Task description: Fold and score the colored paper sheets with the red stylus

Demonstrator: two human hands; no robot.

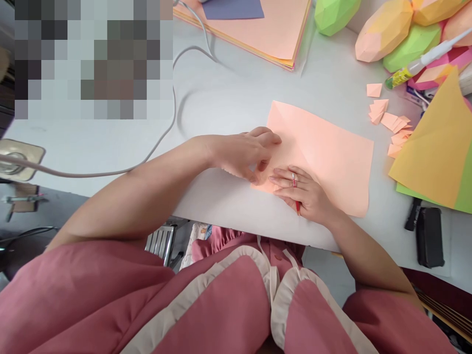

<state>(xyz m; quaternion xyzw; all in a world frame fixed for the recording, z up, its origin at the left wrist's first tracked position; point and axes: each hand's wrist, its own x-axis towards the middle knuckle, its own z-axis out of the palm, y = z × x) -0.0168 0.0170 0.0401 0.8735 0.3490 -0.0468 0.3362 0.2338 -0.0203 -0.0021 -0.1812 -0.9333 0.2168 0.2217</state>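
Observation:
A sheet of peach paper [332, 157] lies on the white table in front of me, with faint crease lines across it. Over its left edge is my left hand [245, 152], fingers bent and apart, thumb near the lower left corner. My right hand [300, 191] rests on the lower left part of the sheet, fingers stretched out flat. A slim red stick [298, 208], like a pen, is tucked through that hand; its full shape is hidden under the fingers.
Small folded peach pieces [396, 123] lie at the right, near yellow paper [424, 152] and a glue-like tube [400, 77]. Faceted paper shapes [385, 29] stand behind. A paper stack [283, 39] lies at the back. A grey cable [162, 137] crosses the left side.

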